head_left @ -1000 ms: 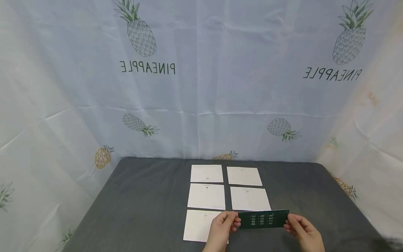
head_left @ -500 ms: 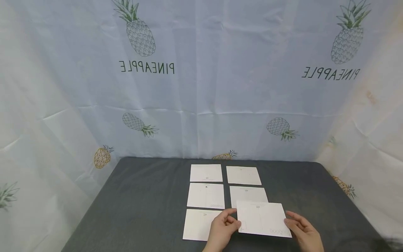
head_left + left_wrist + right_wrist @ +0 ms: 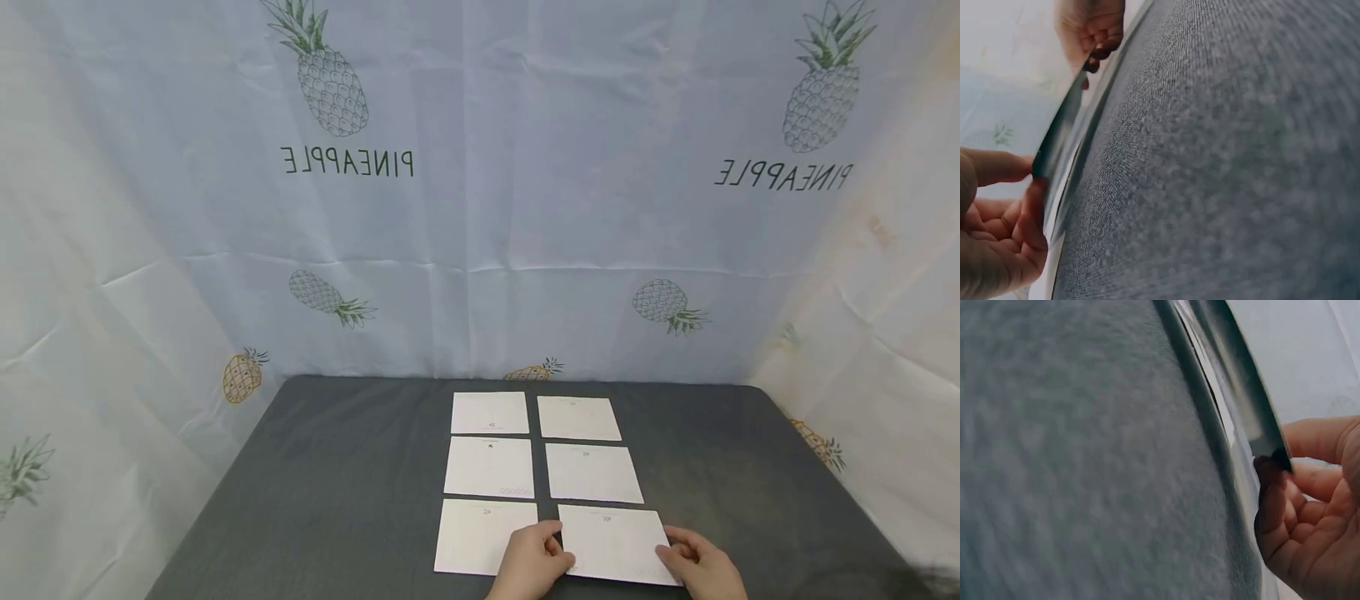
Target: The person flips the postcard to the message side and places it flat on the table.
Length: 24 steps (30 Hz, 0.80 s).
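A postcard (image 3: 617,546) with its white printed side up is at the near end of the right column of cards in the head view. My left hand (image 3: 527,562) pinches its left edge between thumb and fingers. On the opposite side my right hand (image 3: 705,567) pinches the right edge. Both wrist views show the postcard's dark green underside (image 3: 1063,125), a little above the grey table surface. In the right wrist view, the right thumb and fingers (image 3: 1316,481) grip the card's end. Left of it, partly behind my left hand, lies another white postcard (image 3: 480,533).
Further white postcards lie flat in two columns: a middle-left one (image 3: 489,468), a far-left one (image 3: 490,412), a far-right one (image 3: 578,418) and a middle-right one (image 3: 594,473). The dark grey table (image 3: 337,500) meets a pineapple-print curtain (image 3: 480,208) at its back and sides.
The held postcard has tipped from showing its dark green side to lying nearly level, white side up. Both hands have lowered it toward the table, just in front of the middle-right card.
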### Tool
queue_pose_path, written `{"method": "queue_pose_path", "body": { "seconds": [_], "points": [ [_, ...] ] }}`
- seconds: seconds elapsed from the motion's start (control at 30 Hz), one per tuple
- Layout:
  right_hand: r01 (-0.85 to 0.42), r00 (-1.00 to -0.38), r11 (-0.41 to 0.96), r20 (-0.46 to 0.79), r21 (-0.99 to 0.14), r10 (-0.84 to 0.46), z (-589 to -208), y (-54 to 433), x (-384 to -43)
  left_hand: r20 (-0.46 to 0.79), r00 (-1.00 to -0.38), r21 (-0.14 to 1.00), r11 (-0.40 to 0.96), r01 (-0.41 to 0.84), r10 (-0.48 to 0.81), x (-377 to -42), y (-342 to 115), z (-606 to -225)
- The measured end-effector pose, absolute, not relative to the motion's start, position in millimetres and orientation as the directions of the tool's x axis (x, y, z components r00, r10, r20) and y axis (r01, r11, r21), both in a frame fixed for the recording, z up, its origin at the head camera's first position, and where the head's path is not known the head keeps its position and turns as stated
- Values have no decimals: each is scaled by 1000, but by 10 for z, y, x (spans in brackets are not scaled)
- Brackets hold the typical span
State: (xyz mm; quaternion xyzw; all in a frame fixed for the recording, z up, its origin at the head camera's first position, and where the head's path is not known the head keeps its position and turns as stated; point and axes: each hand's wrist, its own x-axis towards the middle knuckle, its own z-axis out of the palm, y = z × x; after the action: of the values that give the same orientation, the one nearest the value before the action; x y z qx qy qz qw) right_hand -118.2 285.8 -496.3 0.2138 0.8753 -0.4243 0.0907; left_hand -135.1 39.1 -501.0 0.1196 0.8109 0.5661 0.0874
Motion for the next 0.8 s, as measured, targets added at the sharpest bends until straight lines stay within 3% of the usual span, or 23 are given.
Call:
{"method": "queue_pose_path", "body": {
  "seconds": [0.37, 0.8],
  "points": [
    [394, -915, 685, -332, -613, 229, -5009, 2828, -1261, 32, -947, 862, 470, 188, 321, -1380, 391, -5044],
    [377, -923, 707, -309, -599, 230, -5029, 2797, -1296, 63, -950, 796, 559, 233, 307, -1386, 442, -5019]
  ]
}}
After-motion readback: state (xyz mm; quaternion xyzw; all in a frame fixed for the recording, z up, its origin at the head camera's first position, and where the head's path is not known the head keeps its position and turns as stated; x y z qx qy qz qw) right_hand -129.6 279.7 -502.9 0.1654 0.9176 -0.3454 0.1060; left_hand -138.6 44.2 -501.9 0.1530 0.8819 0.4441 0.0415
